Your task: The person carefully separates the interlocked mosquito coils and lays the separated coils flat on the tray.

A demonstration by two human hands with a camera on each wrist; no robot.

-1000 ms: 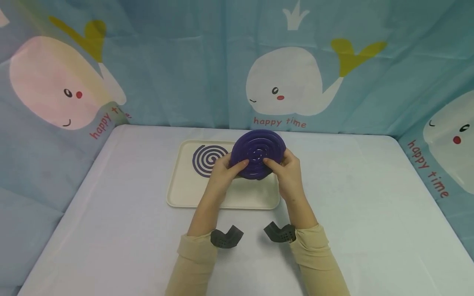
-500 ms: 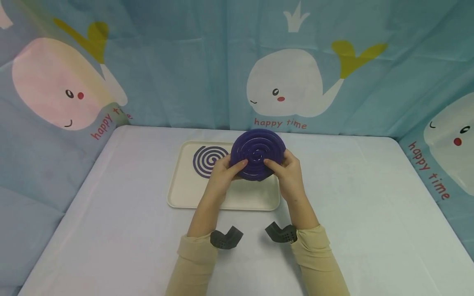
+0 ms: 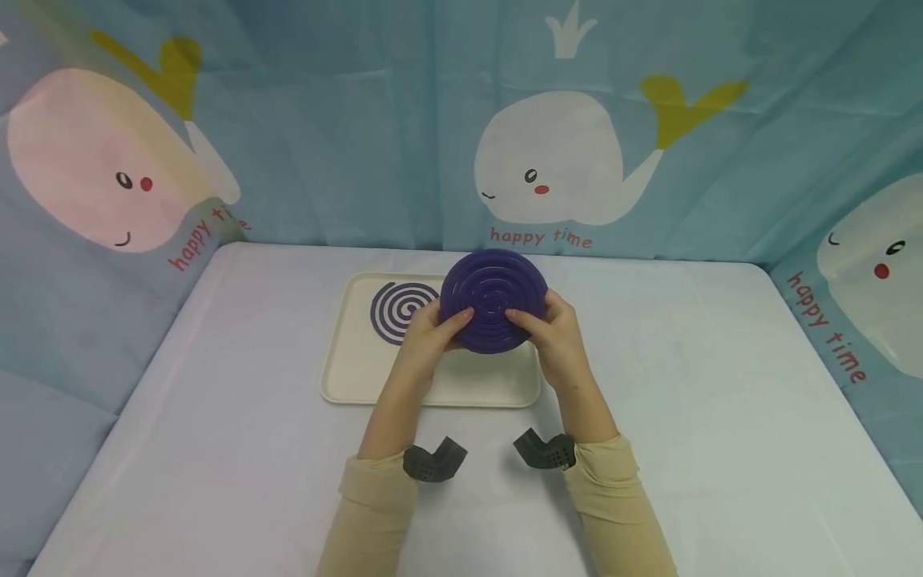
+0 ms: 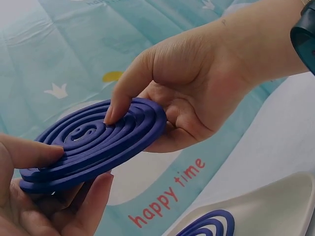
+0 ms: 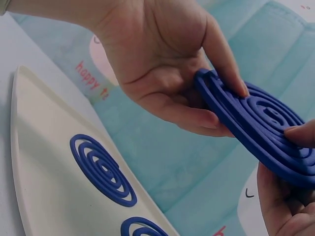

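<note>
Both hands hold up a thick, dark blue-purple spiral disc [image 3: 493, 276], made of coiled cord in layers. My left hand [image 3: 418, 344] pinches its left side, thumb on the coils and fingers beneath. On the right side my right hand [image 3: 565, 340] does the same, with its thumb near the centre. The wrist views show the disc [image 4: 98, 164] tilted between the two hands. Below it is a cream tray [image 3: 360, 377] bearing a thin, flat spiral [image 3: 395, 314]. A second thin spiral [image 5: 142, 227] shows partly on the tray in the right wrist view; the hands and disc hide it in the head view.
A white table [image 3: 692, 401] surrounds the tray. A light-blue curtain [image 3: 339, 160] with printed whales stands behind it and along both sides. Black camera mounts [image 3: 436, 461] sit on the wrists, by the beige sleeves [image 3: 378, 501].
Both hands keep their grip on the disc, which has moved slightly left. A small nub that stuck out at its lower edge no longer shows. The head view has shifted a little.
</note>
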